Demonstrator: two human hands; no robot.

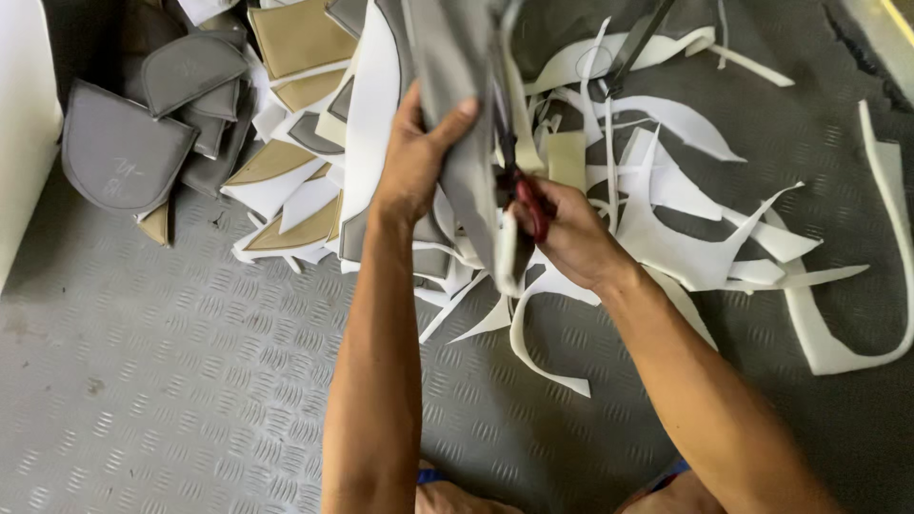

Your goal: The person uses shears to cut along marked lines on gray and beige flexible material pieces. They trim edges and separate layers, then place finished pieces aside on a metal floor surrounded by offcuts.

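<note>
Left hand (414, 162) is clamped tight on the grey panel (455, 86), thumb across the near face, fingers wrapped behind, holding it up off the floor. The panel hangs long-axis upright, top edge running out of frame, lower end dropping down between the two wrists. Right hand (571, 233) is closed around red-handled scissors (522, 195), sitting just right of the panel's edge and a touch lower than the left hand. The blades point up along that edge, so the cut line runs parallel to the panel's length; whether the blades are open or biting is hard to call, since the panel and the fingers hide them. A white strip (538, 352) curls down from the panel's bottom, below the right hand, and trails onto the grey tread-plate floor (171, 381).

Out to the right, white offcuts (685, 228) lie scattered across the floor, long curved slivers. To the left, a stack of tan and white pieces (295, 205), and further left a heap of finished grey half-round pieces (124, 152).
</note>
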